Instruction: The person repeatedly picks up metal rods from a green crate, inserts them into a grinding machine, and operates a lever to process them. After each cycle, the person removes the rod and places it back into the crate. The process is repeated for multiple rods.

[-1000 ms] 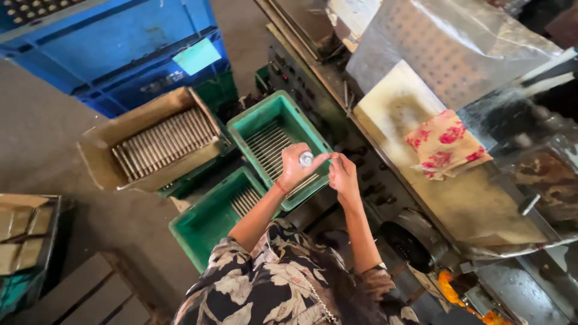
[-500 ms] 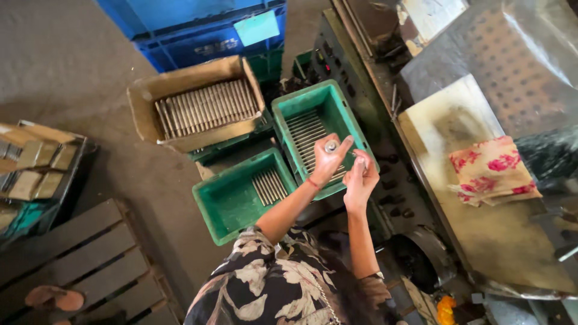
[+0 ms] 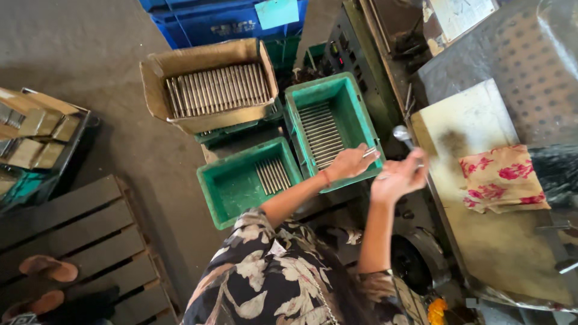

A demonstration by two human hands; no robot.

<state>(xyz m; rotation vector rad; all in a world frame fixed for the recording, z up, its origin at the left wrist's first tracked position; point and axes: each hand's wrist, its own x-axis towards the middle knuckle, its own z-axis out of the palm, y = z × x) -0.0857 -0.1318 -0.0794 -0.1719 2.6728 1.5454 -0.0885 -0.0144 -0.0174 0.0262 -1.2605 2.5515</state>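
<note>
My left hand (image 3: 351, 162) hovers over the near right corner of a green crate (image 3: 356, 114) lined with metal rods, and pinches a short metal rod (image 3: 369, 152) between its fingers. My right hand (image 3: 397, 177) is just to the right, at the edge of the machine table (image 3: 469, 120). It grips a longer metal rod (image 3: 402, 135) whose round end points up and away. The two hands are close together, almost touching.
A second green crate (image 3: 229, 192) with a few rods sits lower left. A cardboard box (image 3: 158, 72) full of rods and blue crates (image 3: 205, 21) lie beyond. A floral cloth (image 3: 503, 177) rests on the table. A wooden pallet (image 3: 66, 235) and sandals (image 3: 48, 268) lie left.
Both hands have moved right, from over the green crate toward the table edge. The right hand now holds a rod pointing up. The view has shifted down and left.
</note>
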